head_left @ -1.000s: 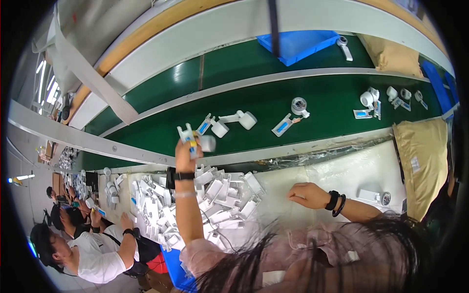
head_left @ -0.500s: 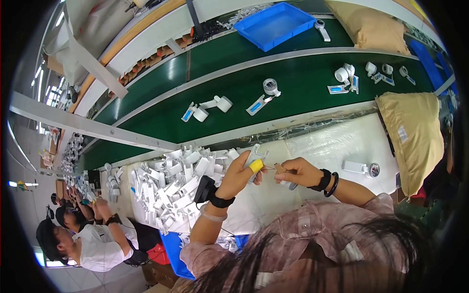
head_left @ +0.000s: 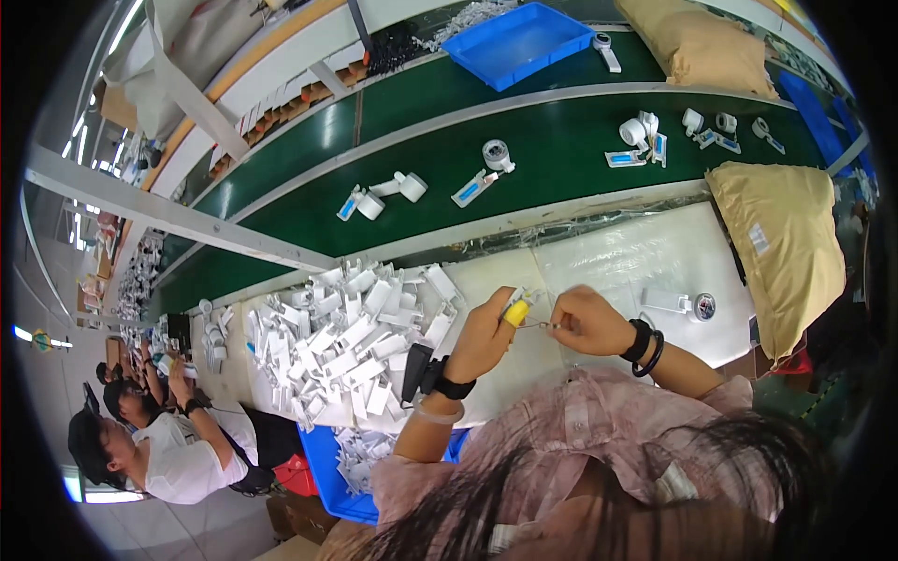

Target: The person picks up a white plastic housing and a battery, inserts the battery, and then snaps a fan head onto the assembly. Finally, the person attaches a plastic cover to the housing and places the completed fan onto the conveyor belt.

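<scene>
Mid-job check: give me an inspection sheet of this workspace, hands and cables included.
Surface: pale bench, green belt beyond it.
Things: white part in the left hand.
Clutter: white pile on the bench's left; one round-headed unit lies at right.
Hands: left, gripping; right hand close by, fingers curled, its hold too small to tell.
Cables: thin strand between the hands, too fine to identify.
Surroundings: blue tray at the far side, brown bag at right, co-worker at left.
</scene>
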Demonstrator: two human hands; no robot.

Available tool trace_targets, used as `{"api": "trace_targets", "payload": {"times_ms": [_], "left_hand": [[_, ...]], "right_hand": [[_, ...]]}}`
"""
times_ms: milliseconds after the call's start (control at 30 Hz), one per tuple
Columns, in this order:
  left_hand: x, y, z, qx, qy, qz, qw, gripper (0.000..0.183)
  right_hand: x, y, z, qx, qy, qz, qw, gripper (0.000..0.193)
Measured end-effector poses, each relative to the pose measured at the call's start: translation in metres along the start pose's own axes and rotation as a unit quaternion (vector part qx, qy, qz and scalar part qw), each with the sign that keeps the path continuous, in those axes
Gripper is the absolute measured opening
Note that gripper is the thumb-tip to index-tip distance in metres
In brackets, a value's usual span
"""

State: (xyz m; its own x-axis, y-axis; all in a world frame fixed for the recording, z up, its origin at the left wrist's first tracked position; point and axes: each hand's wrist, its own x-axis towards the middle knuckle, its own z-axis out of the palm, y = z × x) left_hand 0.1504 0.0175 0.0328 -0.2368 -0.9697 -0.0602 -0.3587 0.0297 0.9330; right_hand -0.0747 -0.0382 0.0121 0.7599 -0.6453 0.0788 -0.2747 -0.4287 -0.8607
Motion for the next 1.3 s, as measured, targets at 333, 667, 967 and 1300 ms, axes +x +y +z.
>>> {"api": "trace_targets", "payload": {"times_ms": [333,667,967,1300], "left_hand": [[-0.008,-0.016,0.063,-0.29,0.126,-0.075,0.946,0.032],[-0.024,-0.002,0.075,-0.332,0.105,-0.062,0.935,0.033],[-0.026,0.004,0.08,-0.274,0.109,-0.03,0.955,0.029],[-0.026,0.005,0.086,-0.235,0.072,-0.016,0.969,0.026]], "right_hand": [[-0.02,0.002,0.026,0.076,0.255,0.015,0.964,0.016],[-0.032,-0.012,0.025,-0.05,0.251,-0.136,0.957,0.016],[-0.034,-0.016,0.024,-0.062,0.282,-0.158,0.944,0.02],[-0.037,-0.012,0.021,-0.078,0.29,-0.16,0.94,0.02]]}}
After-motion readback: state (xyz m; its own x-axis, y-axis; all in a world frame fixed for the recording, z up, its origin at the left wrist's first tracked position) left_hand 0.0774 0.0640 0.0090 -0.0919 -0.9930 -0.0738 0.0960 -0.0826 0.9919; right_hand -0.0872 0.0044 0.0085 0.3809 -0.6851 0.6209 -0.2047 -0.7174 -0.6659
